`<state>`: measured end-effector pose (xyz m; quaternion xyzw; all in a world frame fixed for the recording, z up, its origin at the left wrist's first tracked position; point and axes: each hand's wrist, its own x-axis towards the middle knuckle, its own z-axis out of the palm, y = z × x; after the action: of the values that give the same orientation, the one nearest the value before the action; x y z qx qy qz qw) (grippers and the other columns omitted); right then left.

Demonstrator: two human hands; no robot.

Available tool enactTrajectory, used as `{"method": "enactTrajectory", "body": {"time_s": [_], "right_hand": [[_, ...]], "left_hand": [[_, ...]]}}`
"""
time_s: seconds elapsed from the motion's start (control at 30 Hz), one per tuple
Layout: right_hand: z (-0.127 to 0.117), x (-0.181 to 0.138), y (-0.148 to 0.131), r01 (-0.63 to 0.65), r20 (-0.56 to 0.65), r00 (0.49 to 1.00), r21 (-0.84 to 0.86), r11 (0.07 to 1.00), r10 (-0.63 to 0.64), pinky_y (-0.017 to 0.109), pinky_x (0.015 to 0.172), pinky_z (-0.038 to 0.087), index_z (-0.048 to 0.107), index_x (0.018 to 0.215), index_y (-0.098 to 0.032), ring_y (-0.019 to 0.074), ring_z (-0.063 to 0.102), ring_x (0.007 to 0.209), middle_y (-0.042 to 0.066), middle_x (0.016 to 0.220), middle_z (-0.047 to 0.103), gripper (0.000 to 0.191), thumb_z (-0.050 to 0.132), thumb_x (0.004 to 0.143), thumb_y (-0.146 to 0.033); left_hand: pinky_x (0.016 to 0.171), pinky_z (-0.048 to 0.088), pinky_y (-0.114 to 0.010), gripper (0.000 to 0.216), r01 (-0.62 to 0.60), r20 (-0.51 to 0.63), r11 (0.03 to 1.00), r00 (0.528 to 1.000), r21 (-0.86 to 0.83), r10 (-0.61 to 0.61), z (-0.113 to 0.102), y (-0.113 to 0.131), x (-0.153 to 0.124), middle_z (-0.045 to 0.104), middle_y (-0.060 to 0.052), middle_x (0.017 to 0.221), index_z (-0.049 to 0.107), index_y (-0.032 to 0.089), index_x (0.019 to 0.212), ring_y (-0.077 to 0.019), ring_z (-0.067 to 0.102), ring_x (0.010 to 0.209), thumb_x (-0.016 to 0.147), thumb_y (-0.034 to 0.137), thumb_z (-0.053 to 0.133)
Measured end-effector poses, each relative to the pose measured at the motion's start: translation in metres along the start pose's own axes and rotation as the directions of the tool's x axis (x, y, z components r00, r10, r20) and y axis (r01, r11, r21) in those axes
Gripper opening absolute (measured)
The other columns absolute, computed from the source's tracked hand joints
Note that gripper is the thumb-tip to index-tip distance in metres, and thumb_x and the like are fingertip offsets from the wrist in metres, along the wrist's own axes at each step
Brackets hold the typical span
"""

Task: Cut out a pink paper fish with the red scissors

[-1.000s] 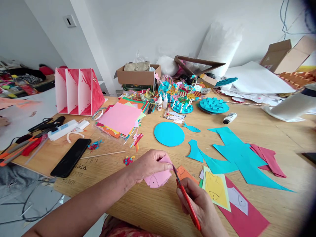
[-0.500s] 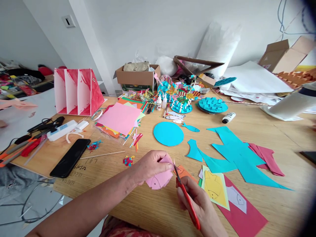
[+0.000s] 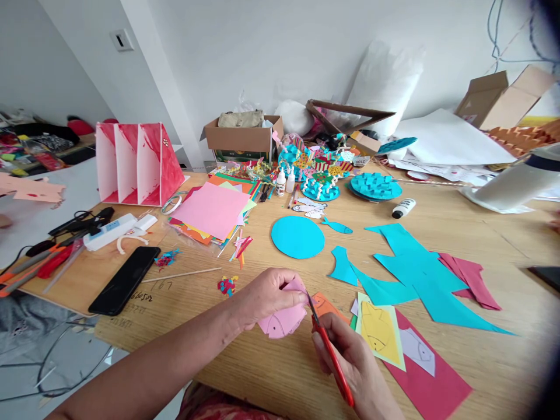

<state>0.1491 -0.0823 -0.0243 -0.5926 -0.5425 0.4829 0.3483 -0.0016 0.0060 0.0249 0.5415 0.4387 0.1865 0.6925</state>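
Observation:
A pink paper fish with a drawn eye and gill line is pinched in my left hand, its tail end under the fingers. My right hand grips red-handled scissors, whose dark blades touch the pink paper's edge by my left fingertips. Behind the blades lies an orange paper fish, partly covered. Right of my right hand, a yellow paper with a drawn fish rests on a pale green sheet. Under that is a dark red sheet bearing a pale lilac fish.
Blue paper scraps and a blue disc lie beyond my hands. A blue paper fish and glue bottle are farther back. Left are a phone, a wooden stick and stacked coloured paper.
The scissors' blades have drawn closer together at the edge of the pink paper. Both hands stay in nearly the same place; the view has shifted slightly.

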Motion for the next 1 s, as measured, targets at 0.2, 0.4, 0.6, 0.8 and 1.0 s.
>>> {"method": "enactTrajectory", "body": {"time_s": [0.2, 0.4, 0.6, 0.8, 1.0], "right_hand": [[-0.001, 0.003, 0.000, 0.014, -0.022, 1.000, -0.031, 0.999, -0.015, 0.024, 0.045, 0.023, 0.041, 0.060, -0.021, 0.0113, 0.031, 0.049, -0.006, 0.053, 0.034, 0.026, 0.046, 0.080, -0.037], [-0.002, 0.003, -0.001, 0.029, -0.042, 0.999, -0.039, 0.999, -0.031, 0.023, 0.043, 0.023, 0.042, 0.057, -0.021, 0.0108, 0.030, 0.048, -0.006, 0.051, 0.034, 0.028, 0.049, 0.078, -0.039], [-0.003, 0.004, 0.003, 0.027, -0.047, 0.998, -0.026, 0.999, -0.028, 0.022, 0.040, 0.023, 0.043, 0.055, -0.021, 0.0100, 0.031, 0.045, -0.006, 0.047, 0.035, 0.030, 0.052, 0.076, -0.040], [0.002, 0.007, 0.003, -0.049, -0.108, 0.992, 0.087, 0.995, 0.059, 0.021, 0.038, 0.026, 0.042, 0.056, -0.021, 0.0095, 0.035, 0.042, -0.006, 0.046, 0.039, 0.034, 0.053, 0.074, -0.048], [0.011, 0.011, -0.002, -0.059, -0.096, 0.991, 0.348, 0.936, 0.098, 0.019, 0.037, 0.027, 0.038, 0.060, -0.022, 0.0078, 0.033, 0.037, -0.008, 0.043, 0.038, 0.043, 0.049, 0.074, -0.061]], "left_hand": [[0.038, 0.029, -0.016, 0.018, -0.013, -0.002, 0.999, 1.000, 0.048, 0.013, -0.001, 0.003, 0.000, 0.050, 0.004, 0.052, 0.049, 0.016, 0.062, -0.0071, 0.045, 0.043, 0.066, 0.030, 0.059], [0.038, 0.029, -0.016, 0.015, 0.006, 0.012, 0.994, 1.000, 0.113, -0.007, -0.003, 0.009, 0.001, 0.046, 0.006, 0.050, 0.049, 0.016, 0.062, -0.0066, 0.043, 0.042, 0.066, 0.028, 0.057], [0.042, 0.033, -0.017, 0.024, 0.023, 0.120, 0.997, 0.992, 0.078, -0.032, -0.014, 0.009, 0.004, 0.052, 0.004, 0.056, 0.054, 0.014, 0.067, -0.0070, 0.047, 0.045, 0.066, 0.036, 0.064], [0.056, 0.042, -0.022, 0.041, 0.017, 0.256, 0.959, 0.965, -0.282, 0.058, -0.026, -0.007, 0.000, 0.060, -0.006, 0.080, 0.061, 0.011, 0.093, -0.0109, 0.054, 0.063, 0.073, 0.047, 0.058], [0.063, 0.041, -0.024, 0.052, -0.135, 0.068, 0.783, 0.973, -0.607, 0.221, -0.008, -0.031, -0.012, 0.058, -0.006, 0.089, 0.057, 0.016, 0.105, -0.0124, 0.053, 0.072, 0.063, 0.045, 0.070]]}}
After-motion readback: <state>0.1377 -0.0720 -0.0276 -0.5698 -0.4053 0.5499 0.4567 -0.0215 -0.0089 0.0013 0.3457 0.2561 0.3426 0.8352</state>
